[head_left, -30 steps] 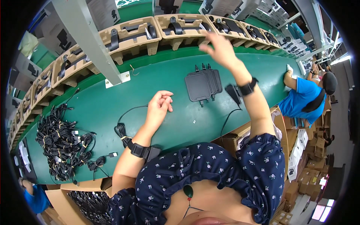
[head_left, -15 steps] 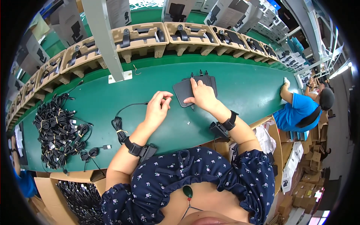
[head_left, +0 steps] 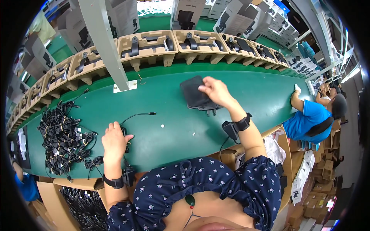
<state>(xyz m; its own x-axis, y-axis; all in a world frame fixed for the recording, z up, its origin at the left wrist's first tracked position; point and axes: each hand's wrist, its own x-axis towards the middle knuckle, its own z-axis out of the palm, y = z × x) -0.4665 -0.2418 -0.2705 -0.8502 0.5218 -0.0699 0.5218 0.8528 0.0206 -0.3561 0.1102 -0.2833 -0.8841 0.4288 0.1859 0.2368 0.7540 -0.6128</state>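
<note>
My right hand grips the right edge of a thin black rectangular panel with thumb and fingers, above the table's middle. Beneath it shows part of another dark panel, with small black connectors sticking out toward me. My left hand is spread, thumb apart from the fingers, over a bundled black cable and hides most of its coil. From that bundle a plug end reaches out to the right across the green table.
A heap of bundled black cables lies at the left. Moulded trays with black parts line the far side, behind a metal post. An open carton of cables stands near-left; a co-worker in blue sits right.
My left hand has moved left and nearer, onto the bundled cable. My right hand has gone from pressing on the panels to gripping one by its edge; the connectors now point toward me.
</note>
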